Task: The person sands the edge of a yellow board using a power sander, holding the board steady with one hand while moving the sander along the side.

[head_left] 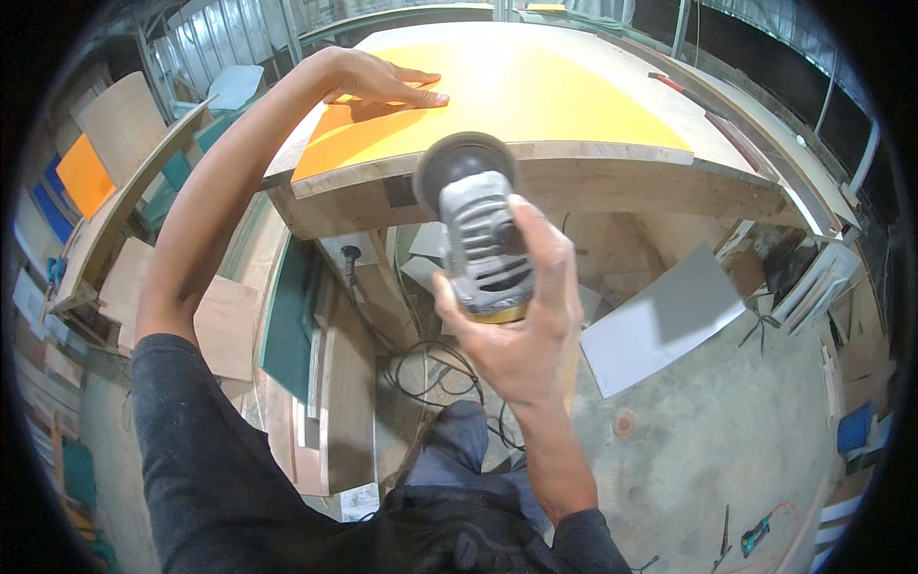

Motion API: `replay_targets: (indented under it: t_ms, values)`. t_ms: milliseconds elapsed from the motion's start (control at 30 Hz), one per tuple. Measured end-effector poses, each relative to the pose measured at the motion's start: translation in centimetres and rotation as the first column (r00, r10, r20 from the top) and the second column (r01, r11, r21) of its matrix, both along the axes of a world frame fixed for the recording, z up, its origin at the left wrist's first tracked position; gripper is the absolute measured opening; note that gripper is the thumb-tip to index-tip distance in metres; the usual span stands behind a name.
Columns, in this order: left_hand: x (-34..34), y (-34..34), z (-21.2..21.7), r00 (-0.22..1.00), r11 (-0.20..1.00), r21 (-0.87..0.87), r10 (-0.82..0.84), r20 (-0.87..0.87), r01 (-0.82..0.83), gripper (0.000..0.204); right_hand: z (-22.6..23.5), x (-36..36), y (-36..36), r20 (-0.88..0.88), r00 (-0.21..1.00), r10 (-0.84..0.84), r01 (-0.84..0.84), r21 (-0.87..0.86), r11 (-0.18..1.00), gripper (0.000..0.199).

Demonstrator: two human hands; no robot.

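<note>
Currently: grey handheld power sander with black round head (475,215) gripped in right hand (521,325), head against front edge of orange-topped plywood panel (507,96). Left hand (378,81) flat, fingers extended, pressing on panel top. Black cable (421,368) on concrete floor (708,450) below.

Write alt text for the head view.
The right hand grips a grey power tool at the edge of an orange board, while the left hand lies flat on the board. Cables trail on the floor below.
</note>
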State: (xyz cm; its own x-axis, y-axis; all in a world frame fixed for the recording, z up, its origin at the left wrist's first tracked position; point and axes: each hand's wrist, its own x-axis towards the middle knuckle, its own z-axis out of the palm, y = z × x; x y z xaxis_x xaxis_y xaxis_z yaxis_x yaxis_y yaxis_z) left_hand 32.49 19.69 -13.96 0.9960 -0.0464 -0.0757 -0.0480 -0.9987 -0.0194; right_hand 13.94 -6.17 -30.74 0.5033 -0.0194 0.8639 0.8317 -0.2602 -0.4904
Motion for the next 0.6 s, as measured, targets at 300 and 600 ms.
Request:
replay_targets:
  t_ms: [300, 600]
  values:
    - [-0.2, -1.0, 0.0, 0.999, 0.995, 0.096, -0.019, 0.050, 0.014, 0.107, 0.6, 1.9, -3.8, 0.008, 0.994, -0.112, 0.111, 0.067, 0.992, 0.086]
    - [0.6, 2.2, -0.2, 0.999, 0.997, 0.066, -0.037, 0.009, 0.036, 0.101, 0.6, -0.4, -2.3, 0.025, 0.997, -0.077, 0.077, 0.005, 0.997, 0.087]
